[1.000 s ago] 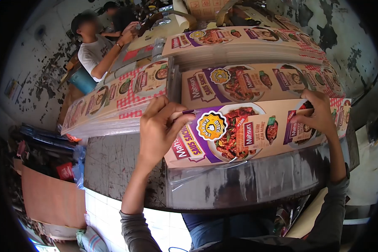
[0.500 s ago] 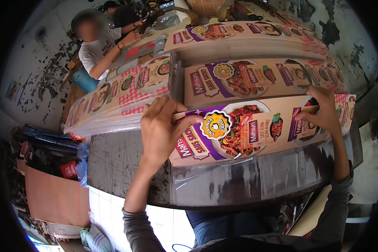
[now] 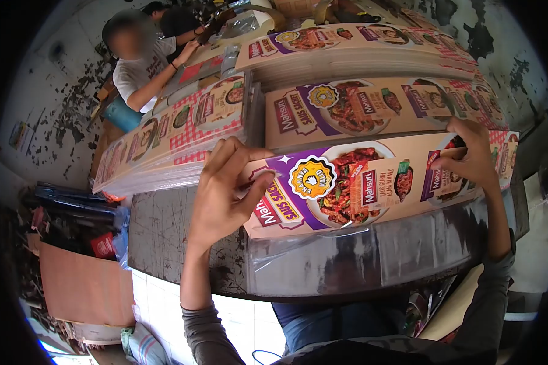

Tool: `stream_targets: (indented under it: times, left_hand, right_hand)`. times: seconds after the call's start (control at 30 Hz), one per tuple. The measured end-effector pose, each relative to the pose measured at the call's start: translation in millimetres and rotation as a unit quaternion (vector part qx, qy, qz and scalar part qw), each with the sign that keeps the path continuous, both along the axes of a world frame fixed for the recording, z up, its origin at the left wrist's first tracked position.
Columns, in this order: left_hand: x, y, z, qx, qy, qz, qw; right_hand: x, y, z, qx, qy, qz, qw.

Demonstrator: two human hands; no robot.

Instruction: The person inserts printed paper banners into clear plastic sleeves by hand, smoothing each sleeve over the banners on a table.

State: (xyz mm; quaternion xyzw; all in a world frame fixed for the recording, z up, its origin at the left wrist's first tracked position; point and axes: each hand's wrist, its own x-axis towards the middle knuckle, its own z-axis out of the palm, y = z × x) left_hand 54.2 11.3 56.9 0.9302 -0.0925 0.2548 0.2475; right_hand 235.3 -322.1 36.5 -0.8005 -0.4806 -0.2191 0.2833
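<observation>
A long printed food board point(image 3: 347, 182) with a purple end and pictured dishes stands tilted between my two hands. Its left end is pinched by my left hand point(image 3: 222, 191), thumb on the front and fingers behind the upper edge. Toward the right end, my right hand point(image 3: 469, 155) grips the top edge between thumb and fingers. Below the board, clear plastic point(image 3: 323, 267) lies over the front of the dark table point(image 3: 164, 237). Directly behind the board is a similar printed board point(image 3: 365, 109) lying flat.
A stack of printed boards point(image 3: 182, 131) sits at the left, and a thick stack point(image 3: 347, 45) at the back. Beyond the left stack, a person in a white shirt point(image 3: 134, 79) works beside a teal bucket point(image 3: 122, 114). Another person is behind.
My left hand has shifted slightly left along the board, with its thumb lower. The board and my right hand have shifted slightly right in view. The person's arms at the back have moved.
</observation>
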Motion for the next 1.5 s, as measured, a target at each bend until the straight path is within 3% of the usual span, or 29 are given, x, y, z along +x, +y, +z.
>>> stream_targets:
  times: [0.33,0.53,0.6,0.8,0.97,1.13,1.43,1.5]
  left_hand:
    - [2.6,-6.4,-9.3,0.012,-0.025,0.058,0.998]
    - [7.2,-8.7,-15.3,0.011,-0.103,0.074,0.992]
    - [3.0,-2.4,-11.3,-0.087,-0.015,0.043,0.995]
    - [-6.2,2.5,4.9,-0.083,0.058,-0.029,0.994]
    - [-4.6,3.0,1.4,-0.068,0.056,-0.015,0.996]
    - [-5.8,-0.6,0.0,-0.086,0.075,0.009,0.993]
    - [-2.9,-7.2,-16.9,-0.192,0.032,0.049,0.980]
    - [-4.4,-9.4,-17.2,-0.114,0.024,0.090,0.989]
  right_hand:
    - [-1.8,-0.6,1.3,-0.003,-0.004,0.006,1.000]
    - [-1.3,-1.3,0.0,-0.014,-0.004,0.006,1.000]
    - [-1.2,-1.0,-0.6,-0.010,-0.002,0.004,1.000]
    - [-2.2,-1.3,0.7,-0.015,0.018,0.003,1.000]
    - [0.7,-3.8,-2.1,0.006,0.027,0.000,1.000]
    - [-0.9,-7.3,1.2,-0.044,-0.016,-0.006,0.999]
    - [-0.7,-6.3,-2.2,-0.035,-0.004,-0.006,0.999]
    - [-1.9,-6.3,-1.5,-0.039,-0.010,-0.007,0.999]
